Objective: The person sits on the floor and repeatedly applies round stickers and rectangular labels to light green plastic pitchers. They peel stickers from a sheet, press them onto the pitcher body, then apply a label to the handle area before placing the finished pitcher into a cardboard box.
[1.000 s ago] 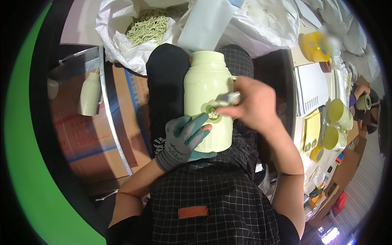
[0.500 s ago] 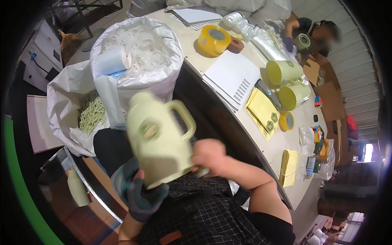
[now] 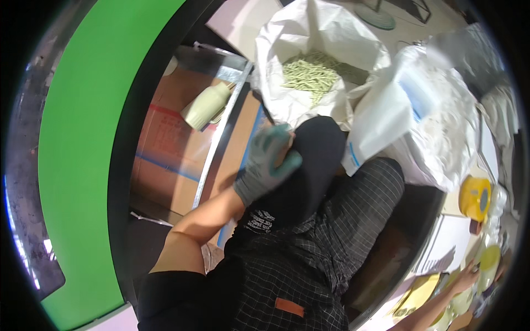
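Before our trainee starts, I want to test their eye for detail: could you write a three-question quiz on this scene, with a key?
1. True or false: the left hand is bare.
2. What colour is the flask to the left of that hand? a) red b) pale green c) black
3. What lies in the left-hand white sack?

Key: 1. False; it is gloved. 2. b. 3. Thin pale green pieces.
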The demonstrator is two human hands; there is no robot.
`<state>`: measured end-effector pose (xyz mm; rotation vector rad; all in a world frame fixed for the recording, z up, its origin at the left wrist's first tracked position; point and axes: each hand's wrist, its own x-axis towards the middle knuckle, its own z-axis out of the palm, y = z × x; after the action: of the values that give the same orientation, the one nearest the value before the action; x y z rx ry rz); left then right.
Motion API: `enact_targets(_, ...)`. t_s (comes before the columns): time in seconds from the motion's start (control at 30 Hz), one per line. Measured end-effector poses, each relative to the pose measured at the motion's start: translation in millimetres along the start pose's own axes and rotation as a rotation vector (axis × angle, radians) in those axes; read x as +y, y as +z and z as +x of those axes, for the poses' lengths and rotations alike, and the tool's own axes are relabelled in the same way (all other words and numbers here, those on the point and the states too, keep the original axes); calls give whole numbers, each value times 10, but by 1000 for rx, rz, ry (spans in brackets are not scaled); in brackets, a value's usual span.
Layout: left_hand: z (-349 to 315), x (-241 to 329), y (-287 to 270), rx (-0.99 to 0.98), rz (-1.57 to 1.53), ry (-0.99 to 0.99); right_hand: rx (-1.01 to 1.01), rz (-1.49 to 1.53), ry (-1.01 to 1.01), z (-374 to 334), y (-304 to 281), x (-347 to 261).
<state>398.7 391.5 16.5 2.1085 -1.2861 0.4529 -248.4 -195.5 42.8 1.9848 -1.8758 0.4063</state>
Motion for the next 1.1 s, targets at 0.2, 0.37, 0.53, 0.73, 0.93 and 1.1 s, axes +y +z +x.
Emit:
enact_targets(0.2, -1347, -2507, 254, 402, 151, -1032, 88, -272, -201, -855, -177, -688)
enact_targets(0.37, -2207, -4175, -508, 606, 8, -1541, 163, 205, -527, -1213, -449, -1868)
enact_targets(0.53, -1677, -3909, 69, 440, -35, -1414, -143, 962, -717, -1936, -1288, -3738)
enact_targets(0.73, -582, -883, -352, 703, -714, -1048, -994, 1899, -424, -2956, -2225, -5355)
enact_targets(0.93, -962, 529, -307, -289, -370, -284, -1263, 2412, 148, -2614, -2472, -4785)
enact_targets(1.1, -168, 615, -492, -502, -44, -55, -900, 2196, -39, -2890, -2487, -4318)
